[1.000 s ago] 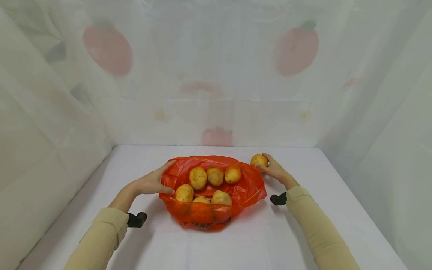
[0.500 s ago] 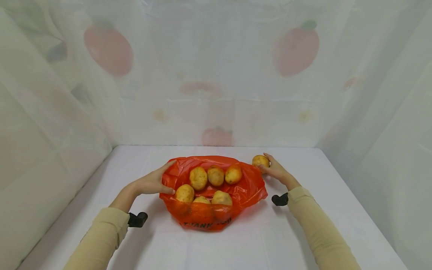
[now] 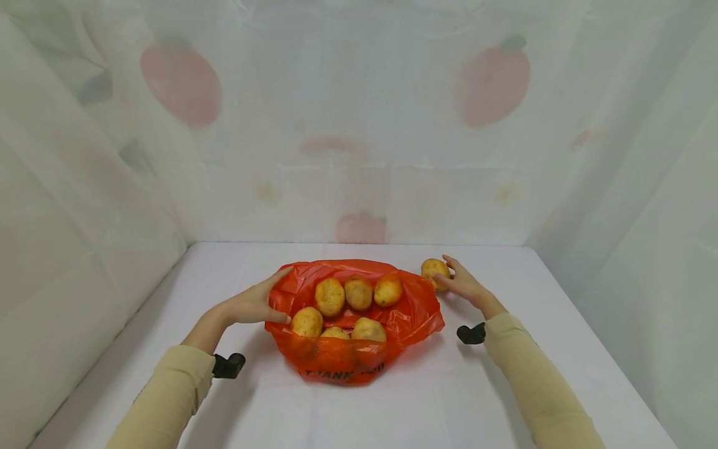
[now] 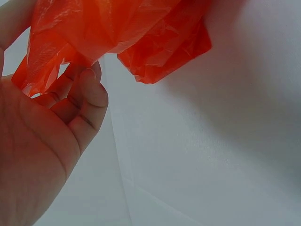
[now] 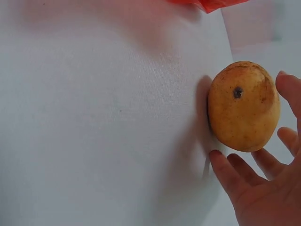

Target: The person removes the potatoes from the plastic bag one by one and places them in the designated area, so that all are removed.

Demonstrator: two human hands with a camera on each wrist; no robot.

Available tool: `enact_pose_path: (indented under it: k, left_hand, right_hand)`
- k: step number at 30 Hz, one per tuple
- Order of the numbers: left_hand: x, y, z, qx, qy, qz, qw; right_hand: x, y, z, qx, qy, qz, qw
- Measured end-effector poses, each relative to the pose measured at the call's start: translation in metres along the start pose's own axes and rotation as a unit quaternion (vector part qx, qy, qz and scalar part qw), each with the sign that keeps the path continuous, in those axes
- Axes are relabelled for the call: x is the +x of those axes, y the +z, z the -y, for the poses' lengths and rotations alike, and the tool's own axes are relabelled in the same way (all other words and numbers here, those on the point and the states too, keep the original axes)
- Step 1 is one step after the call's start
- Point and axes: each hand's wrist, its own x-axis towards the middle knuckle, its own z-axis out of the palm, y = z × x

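Note:
A red plastic bag [image 3: 412,312] with "THANK YOU" print lies with its mouth spread, and several potatoes [image 3: 330,297] sit in it. At its left side my left hand [image 3: 250,304] holds the bag's edge; in the left wrist view, curled fingers [image 4: 91,106] show behind the crumpled red plastic. Beyond the bag's right corner, a lone potato [image 5: 243,107] rests on the white table surface. Around it, my right hand [image 3: 464,285] is spread; the right wrist view shows fingers and thumb loosely extended, with slight gaps between the fingertips and the skin.
White cloth [image 3: 348,415] covers the table. Pale curtains with printed fruit rise behind the table [image 3: 364,187] and along both sides. Black wrist mounts [image 3: 471,334] stick out from both sleeves.
My right hand has drifted right and its fingers have loosened around the lone potato, which sits slightly further right than before. The left hand and the bag have stayed put.

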Motion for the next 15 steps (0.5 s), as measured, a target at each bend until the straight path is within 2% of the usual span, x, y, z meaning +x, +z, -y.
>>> enact_pose_path:
  k: [4,9,15]
  left_hand:
    - [-0.001,0.0,0.0,0.003,-0.001,-0.002,1.0]
    - [-0.001,0.0,0.0,0.006,0.0,-0.003,1.0]
    - [-0.001,0.0,0.001,0.007,-0.004,-0.003,1.0]
  right_hand:
    - [-0.006,-0.003,0.002,-0.014,-0.021,0.002,0.9997]
    - [-0.014,-0.007,0.005,-0.057,-0.058,-0.006,0.9966]
    - [-0.018,-0.01,0.005,-0.065,-0.072,-0.03,0.9948]
